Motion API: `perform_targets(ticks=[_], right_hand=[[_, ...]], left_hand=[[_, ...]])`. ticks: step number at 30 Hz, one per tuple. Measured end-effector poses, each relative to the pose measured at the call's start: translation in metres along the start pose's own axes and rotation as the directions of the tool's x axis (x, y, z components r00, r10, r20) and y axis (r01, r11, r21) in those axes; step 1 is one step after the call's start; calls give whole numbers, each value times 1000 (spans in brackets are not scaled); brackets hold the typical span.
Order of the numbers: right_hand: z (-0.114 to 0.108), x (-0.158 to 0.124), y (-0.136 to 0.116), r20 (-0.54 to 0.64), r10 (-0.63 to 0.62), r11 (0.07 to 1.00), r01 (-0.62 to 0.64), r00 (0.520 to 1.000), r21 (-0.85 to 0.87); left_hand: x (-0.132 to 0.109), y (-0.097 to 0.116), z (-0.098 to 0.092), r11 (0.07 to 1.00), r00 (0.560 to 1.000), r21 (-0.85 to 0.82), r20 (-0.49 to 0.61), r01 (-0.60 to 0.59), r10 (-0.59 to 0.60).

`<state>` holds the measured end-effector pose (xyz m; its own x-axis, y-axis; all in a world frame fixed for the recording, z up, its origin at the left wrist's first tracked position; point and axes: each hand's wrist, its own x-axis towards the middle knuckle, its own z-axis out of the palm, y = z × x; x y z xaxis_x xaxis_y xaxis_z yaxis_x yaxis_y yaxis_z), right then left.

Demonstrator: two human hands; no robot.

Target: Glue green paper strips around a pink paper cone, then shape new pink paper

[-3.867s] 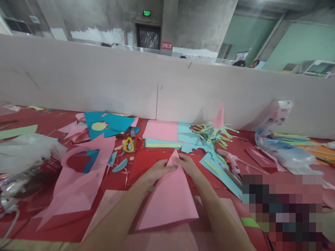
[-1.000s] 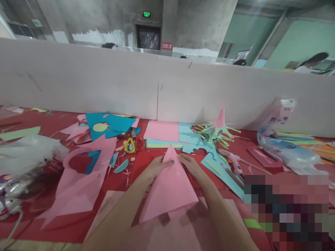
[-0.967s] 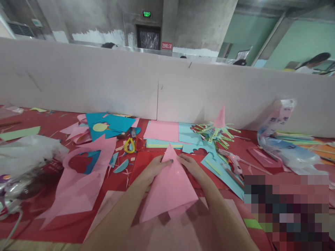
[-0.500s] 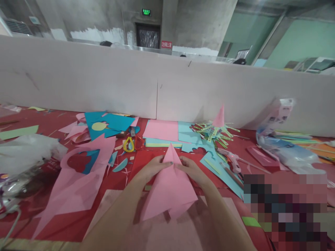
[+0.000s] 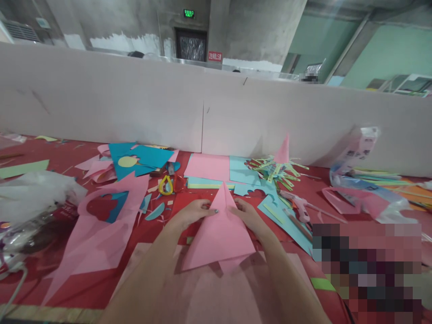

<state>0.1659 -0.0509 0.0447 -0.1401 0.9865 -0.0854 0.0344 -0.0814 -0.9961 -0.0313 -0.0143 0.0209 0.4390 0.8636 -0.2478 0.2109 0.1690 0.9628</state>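
A pink paper cone (image 5: pixel 221 238) with a pointed tip facing away lies in front of me, its wide end towards me and a loose corner sticking out below. My left hand (image 5: pixel 194 213) grips its left side near the tip, thumb on top and fingers curled at the edge. On the opposite side my right hand (image 5: pixel 248 216) holds it the same way, its thumb on the paper. Under the cone a pale pink board (image 5: pixel 141 270) rests on the red table. A smaller pink cone (image 5: pixel 282 150) stands on a cluster of green paper strips (image 5: pixel 292 175) at the back right.
Yellow-handled scissors (image 5: pixel 165 185) and blue scraps lie left of centre. Cut pink paper (image 5: pixel 101 247) and a plastic-wrapped bottle (image 5: pixel 43 229) are at left. A glue gun (image 5: pixel 300 207) lies at right, near a plastic bag (image 5: pixel 371 193). A white partition (image 5: pixel 135 103) closes off the back.
The cone's folds have smoothed and its lower edge has spread into one wider sweep. Its tip has shifted slightly right, and both hands have moved slightly outward along its sides.
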Motion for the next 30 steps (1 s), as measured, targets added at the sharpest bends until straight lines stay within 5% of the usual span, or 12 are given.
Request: perform_targets(ticks=[18,22,30], right_hand=[[-1,-5,-3,68,102,995,-101,992,-16],[-4,-4,-3,60,138,990,-135,989,-44],[2,-3,9,259,161,987,-160,952,-23]], left_hand=[[-5,8,1,997,998,-72,60,-27,31],[-7,10,5,991,1000,-134,22,22,-19],[-2,11,10,927,987,-358,-144,-113,64]])
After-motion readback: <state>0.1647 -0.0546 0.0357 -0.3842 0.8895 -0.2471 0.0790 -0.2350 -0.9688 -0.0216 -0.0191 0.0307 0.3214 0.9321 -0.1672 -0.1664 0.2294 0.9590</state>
